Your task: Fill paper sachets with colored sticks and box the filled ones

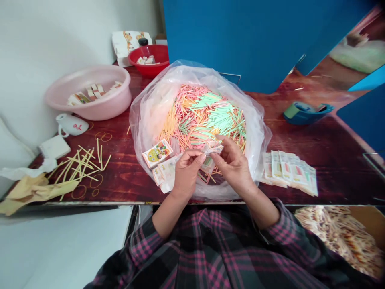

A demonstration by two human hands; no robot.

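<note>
Both hands meet over the front of a large clear plastic bag heaped with pink, orange and green thin sticks. My left hand pinches one side of a small clear printed packet with greenish content showing through. Its other side is between the thumb and fingers of my right hand. Just left of my left hand, a printed cartoon card and flat white packets lie on the bag's edge. To the right, several filled packets overlap in a fanned row.
A pink basin and a red bowl hold small packs. A tipped white mug, loose pale sticks and rubber bands lie at left. At right sits a blue container; blue panels stand behind.
</note>
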